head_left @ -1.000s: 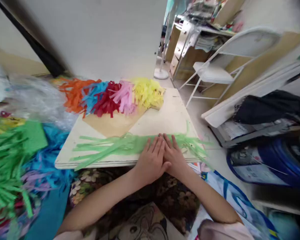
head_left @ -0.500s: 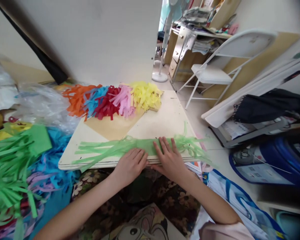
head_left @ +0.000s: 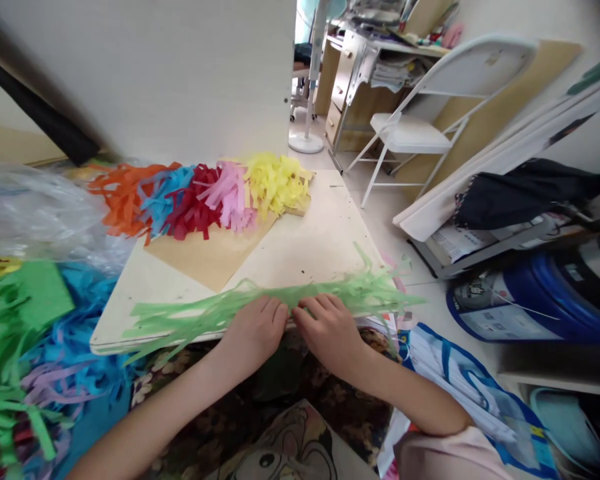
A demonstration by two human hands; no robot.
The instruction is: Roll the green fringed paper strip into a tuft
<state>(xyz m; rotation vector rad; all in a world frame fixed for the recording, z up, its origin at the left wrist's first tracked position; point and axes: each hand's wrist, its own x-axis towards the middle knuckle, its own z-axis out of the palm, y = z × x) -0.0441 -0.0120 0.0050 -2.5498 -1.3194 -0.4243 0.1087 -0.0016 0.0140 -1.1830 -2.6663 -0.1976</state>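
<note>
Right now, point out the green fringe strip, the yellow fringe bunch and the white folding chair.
green fringe strip [head_left: 330, 293]: head view, on the band right of the hands.
yellow fringe bunch [head_left: 275, 181]: head view, on its middle.
white folding chair [head_left: 403, 132]: head view, on the seat.

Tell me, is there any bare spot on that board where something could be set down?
Yes: the board is bare on its right half, between the yellow fringe, the brown paper and the green fringe strip. A smaller bare patch lies at the near left corner. The far left is crowded with coloured fringes; both hands occupy the near edge.
</note>
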